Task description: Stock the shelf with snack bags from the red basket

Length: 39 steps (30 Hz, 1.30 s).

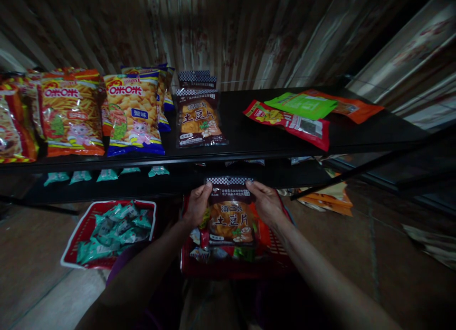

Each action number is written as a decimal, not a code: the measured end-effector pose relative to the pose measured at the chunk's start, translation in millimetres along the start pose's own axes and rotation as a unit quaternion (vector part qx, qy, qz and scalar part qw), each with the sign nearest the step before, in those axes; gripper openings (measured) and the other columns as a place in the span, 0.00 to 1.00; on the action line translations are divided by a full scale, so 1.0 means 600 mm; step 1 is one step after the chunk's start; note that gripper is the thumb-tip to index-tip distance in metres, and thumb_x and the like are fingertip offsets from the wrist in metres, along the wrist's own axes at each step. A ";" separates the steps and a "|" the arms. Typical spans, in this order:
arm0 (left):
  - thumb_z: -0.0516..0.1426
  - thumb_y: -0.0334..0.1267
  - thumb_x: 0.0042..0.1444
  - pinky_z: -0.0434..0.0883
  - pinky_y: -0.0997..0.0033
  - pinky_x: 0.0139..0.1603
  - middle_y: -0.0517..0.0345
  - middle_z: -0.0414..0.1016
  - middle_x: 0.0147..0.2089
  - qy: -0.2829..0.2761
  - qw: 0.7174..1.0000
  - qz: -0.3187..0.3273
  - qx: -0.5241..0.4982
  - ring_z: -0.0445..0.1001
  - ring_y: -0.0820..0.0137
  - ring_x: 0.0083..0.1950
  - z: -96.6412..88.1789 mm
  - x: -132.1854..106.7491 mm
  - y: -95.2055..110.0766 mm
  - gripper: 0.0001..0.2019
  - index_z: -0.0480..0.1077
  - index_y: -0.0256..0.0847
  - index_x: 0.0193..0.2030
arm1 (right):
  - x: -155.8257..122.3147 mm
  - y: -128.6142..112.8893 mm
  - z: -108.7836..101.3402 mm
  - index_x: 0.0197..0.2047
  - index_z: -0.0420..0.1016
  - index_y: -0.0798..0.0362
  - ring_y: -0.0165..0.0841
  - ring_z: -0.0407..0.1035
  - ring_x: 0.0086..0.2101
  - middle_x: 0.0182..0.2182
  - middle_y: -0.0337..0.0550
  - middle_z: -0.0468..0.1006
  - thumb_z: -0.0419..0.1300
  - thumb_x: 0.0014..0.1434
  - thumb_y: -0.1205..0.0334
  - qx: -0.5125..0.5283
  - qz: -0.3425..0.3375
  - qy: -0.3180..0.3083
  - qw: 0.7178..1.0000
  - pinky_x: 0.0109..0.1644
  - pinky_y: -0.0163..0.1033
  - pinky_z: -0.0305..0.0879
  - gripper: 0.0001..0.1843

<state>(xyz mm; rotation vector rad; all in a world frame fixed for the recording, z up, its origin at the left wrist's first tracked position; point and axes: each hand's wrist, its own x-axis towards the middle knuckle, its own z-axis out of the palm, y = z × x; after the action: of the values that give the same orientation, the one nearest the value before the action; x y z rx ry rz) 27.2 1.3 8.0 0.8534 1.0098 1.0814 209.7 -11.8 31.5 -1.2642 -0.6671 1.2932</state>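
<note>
A dark brown bag of potato chips (231, 216) hangs upright between my hands, in front of the lower shelf. My left hand (196, 204) pinches its top left corner, and my right hand (266, 202) pinches the top right corner. Below and behind the bag is a red basket (235, 269) holding mixed snack packets, partly hidden by the bag and my arms. On the upper shelf, matching brown bags of potato chips (199, 117) stand upright, one behind another.
The black shelf (235, 147) also carries orange snack bags (73, 111), blue-and-yellow snack bags (134, 112), and flat-lying red (288, 123), green (302, 105) and orange packets (358, 110). A red basket with a white rim (71, 242) on the left floor holds teal packets (114, 230).
</note>
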 end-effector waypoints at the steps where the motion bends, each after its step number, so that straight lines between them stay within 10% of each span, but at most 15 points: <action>1: 0.57 0.58 0.49 0.63 0.75 0.29 0.62 0.67 0.23 0.000 1.000 -0.004 -0.004 0.65 0.74 0.27 0.000 0.001 -0.001 0.23 0.68 0.37 0.25 | 0.001 0.000 0.001 0.23 0.78 0.51 0.26 0.65 0.24 0.21 0.33 0.75 0.72 0.36 0.50 -0.003 -0.001 0.004 1.000 0.30 0.32 0.61 0.15; 27: 0.60 0.56 0.48 0.68 0.70 0.40 0.54 0.75 0.35 -0.119 0.990 -0.071 0.020 0.73 0.67 0.39 -0.018 0.000 -0.022 0.22 0.73 0.37 0.39 | 0.031 -0.007 0.005 0.24 0.78 0.53 0.26 0.68 0.22 0.22 0.36 0.78 0.74 0.32 0.53 0.050 0.003 0.048 0.998 0.28 0.32 0.66 0.16; 39: 0.60 0.57 0.44 0.68 0.73 0.31 0.60 0.71 0.26 -0.036 0.996 -0.072 0.047 0.71 0.70 0.30 -0.022 -0.015 -0.012 0.21 0.69 0.38 0.29 | 0.015 -0.006 0.010 0.28 0.77 0.51 0.33 0.74 0.27 0.27 0.39 0.81 0.72 0.38 0.50 0.038 0.065 -0.017 0.997 0.33 0.38 0.69 0.17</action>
<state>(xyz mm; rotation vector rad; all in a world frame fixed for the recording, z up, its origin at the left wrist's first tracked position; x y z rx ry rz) 15.2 -8.1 -0.7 0.8739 1.0523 0.8809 207.1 -1.0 33.8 -1.2420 -0.5626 1.4366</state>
